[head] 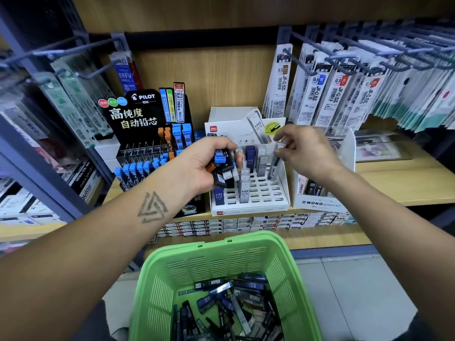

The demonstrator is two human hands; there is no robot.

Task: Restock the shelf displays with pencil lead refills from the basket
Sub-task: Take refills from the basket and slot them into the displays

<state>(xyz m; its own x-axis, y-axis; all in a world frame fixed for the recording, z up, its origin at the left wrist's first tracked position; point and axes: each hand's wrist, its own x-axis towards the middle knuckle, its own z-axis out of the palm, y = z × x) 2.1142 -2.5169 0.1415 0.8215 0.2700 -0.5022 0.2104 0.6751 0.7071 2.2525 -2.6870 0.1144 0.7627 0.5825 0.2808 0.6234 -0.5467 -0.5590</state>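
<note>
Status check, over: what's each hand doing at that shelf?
Left hand grips a bunch of lead refills. Right hand pinches one clear refill case over the white display. Nothing blocking.

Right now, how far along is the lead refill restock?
Partly done. A few refill cases already stand in the white display, but most of its slots are empty. In hand: the right hand pinches one clear case over the back rows; the left hand grips a mixed bundle of cases. Left: the green basket still holds a large pile of refills.
</note>
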